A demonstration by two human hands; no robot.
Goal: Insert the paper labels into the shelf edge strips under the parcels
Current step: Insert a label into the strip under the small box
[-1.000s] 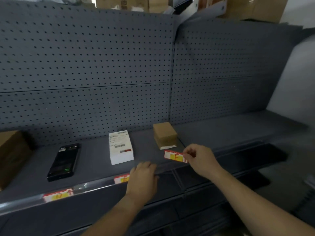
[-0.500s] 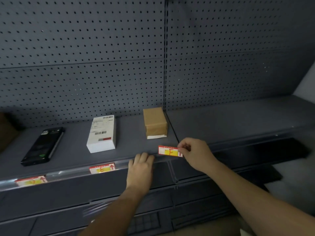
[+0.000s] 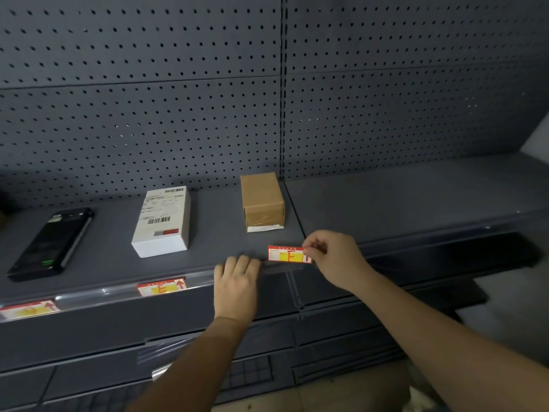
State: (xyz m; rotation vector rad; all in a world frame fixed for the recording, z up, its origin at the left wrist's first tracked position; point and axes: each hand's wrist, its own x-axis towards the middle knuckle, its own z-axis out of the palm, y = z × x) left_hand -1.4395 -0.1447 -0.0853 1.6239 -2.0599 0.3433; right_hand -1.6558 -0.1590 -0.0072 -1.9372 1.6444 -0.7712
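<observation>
Third label held over the shelf's edge strip, in front of the brown box.

The label [image 3: 286, 254] is a small red-and-yellow paper slip: I judge it nearly weightless, thin and floppy, easy to crease or buckle, so it is best pinched at one end and fed in edge first. The right hand [image 3: 332, 260] pinches its right end between thumb and fingers [image 3: 312, 248], closed on the paper, just above the strip [image 3: 279, 267]. The left hand [image 3: 236, 281] rests flat on the strip just left of it, fingers curled over the edge, holding nothing. Labels: three, one in hand and two already seated further left [image 3: 162, 287] [image 3: 28, 309]. Parcels on the shelf [image 3: 401, 203]: two, a white box [image 3: 162, 221] and the brown box [image 3: 261, 202]. One black phone [image 3: 49, 242] lies far left.
</observation>
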